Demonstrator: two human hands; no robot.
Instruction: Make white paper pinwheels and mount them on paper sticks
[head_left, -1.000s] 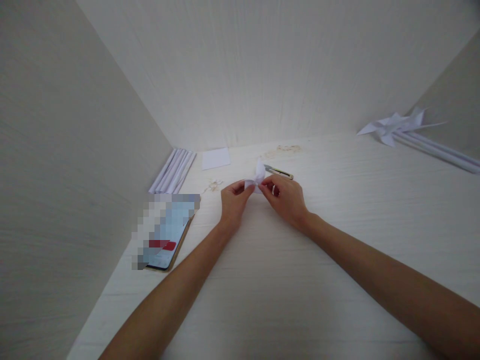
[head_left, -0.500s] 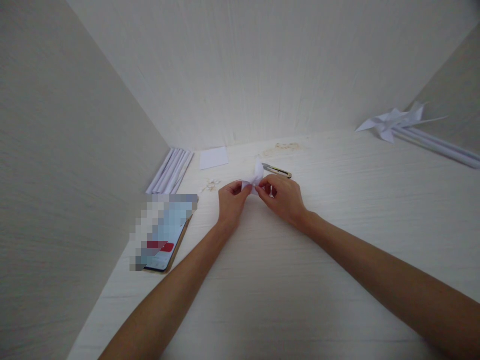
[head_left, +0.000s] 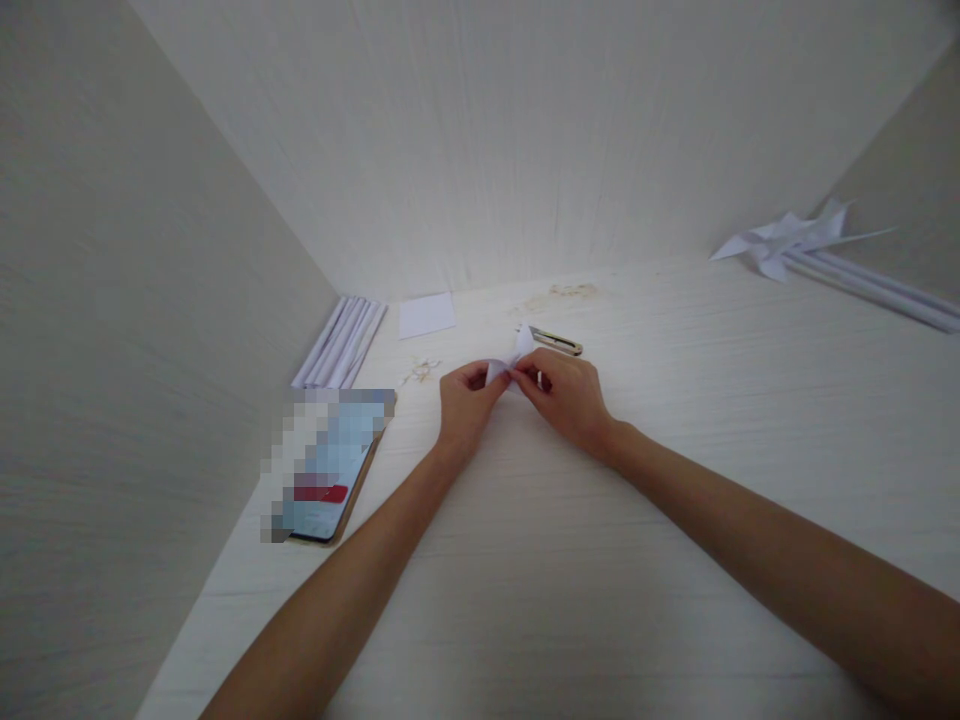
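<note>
A small folded piece of white paper [head_left: 512, 360] is pinched between both hands over the pale wooden desk [head_left: 570, 560]. My left hand [head_left: 466, 402] grips its left side with thumb and fingers. My right hand [head_left: 564, 392] grips its right side, fingertips meeting the left hand's. Only a small flap of the paper shows above the fingers; the rest is hidden by them. A utility knife [head_left: 556, 342] lies just behind the hands.
A phone [head_left: 330, 470] lies at the left by the side wall. Rolled white paper sticks [head_left: 341, 341] and a white paper square [head_left: 427, 315] sit at the back left. A paper pinwheel [head_left: 787, 240] on white sticks lies at the far right. Small scraps [head_left: 421, 371] lie near the hands.
The paper's upright flap has been folded lower between the fingers. Both hands stay in nearly the same spot.
</note>
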